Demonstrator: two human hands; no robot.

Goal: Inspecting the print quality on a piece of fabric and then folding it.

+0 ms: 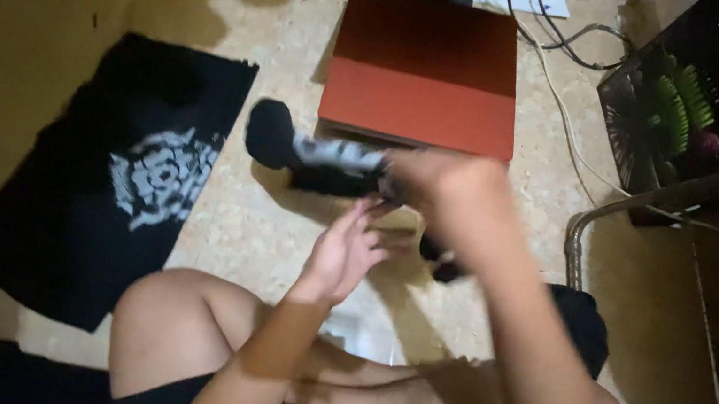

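- Right hand [440, 184] clamped on a rolled black printed garment [310, 151], held just in front of the red press plate [425, 69].
- Left hand [344, 252] open below the roll, fingertips near it; contact unclear.
- Black printed shirt [111, 179] flat on the floor, left of the plate.

a home floor workspace: stone-pattern floor tiles [261, 225], red heat press [425, 69], printed black shirt [112, 175], loose cables [565, 100]

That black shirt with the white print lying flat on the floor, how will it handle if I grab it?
The black shirt lies flat and limp on the floor, so it probably droops and folds when lifted. It looks like thin cloth, likely light. Pushed, it would probably bunch rather than slide whole.
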